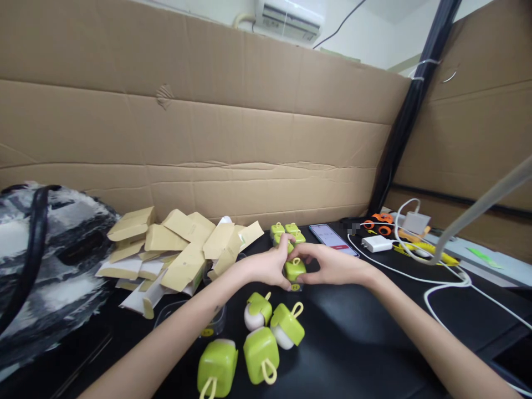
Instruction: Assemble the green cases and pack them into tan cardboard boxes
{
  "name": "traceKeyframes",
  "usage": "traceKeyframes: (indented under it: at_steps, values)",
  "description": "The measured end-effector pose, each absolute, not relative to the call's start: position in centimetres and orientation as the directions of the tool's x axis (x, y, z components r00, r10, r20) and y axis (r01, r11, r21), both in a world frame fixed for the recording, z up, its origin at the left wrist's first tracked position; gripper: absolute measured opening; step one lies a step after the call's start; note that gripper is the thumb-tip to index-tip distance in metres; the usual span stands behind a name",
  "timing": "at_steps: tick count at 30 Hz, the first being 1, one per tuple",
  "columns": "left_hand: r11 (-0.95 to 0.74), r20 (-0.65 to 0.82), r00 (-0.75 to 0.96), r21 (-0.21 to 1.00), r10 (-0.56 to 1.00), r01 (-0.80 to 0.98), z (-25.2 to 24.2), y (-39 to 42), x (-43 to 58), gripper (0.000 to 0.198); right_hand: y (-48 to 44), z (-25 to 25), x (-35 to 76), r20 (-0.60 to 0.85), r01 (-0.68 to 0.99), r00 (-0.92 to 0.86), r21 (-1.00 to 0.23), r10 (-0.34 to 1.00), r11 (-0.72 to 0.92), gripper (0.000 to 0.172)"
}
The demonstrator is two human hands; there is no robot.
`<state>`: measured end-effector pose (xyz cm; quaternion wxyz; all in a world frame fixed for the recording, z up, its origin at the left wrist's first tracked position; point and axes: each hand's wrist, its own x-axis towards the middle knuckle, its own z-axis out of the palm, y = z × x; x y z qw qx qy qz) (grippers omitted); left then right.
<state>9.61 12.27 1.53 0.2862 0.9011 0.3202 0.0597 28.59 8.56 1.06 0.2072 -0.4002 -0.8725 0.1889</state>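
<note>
Both of my hands meet on one small green cube-shaped case (294, 270) with a yellow loop, held just above the black table (357, 343). My left hand (269, 265) grips its left side with curled fingers. My right hand (328, 265) pinches its right side. Just behind the hands stand a few more green cases (286, 229) in a tight group. Nearer to me lie several others (261, 346), two showing white undersides.
A heap of flat tan cardboard boxes (174, 252) lies left of the hands. A phone (332, 239), white chargers (376, 243) and cables (440, 285) sit to the right. A black-and-white bag (45, 260) fills the far left. Cardboard walls (233, 133) close the back.
</note>
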Motion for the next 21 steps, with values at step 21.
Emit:
traceKeyframes:
  at_steps: [21]
  values:
    - [-0.529, -0.246, 0.522, 0.043, 0.817, 0.848, 7.1, 10.0, 7.2, 0.029, 8.9, -0.3, 30.7, 0.127, 0.915, -0.349, -0.171, 0.929, 0.367, 0.017]
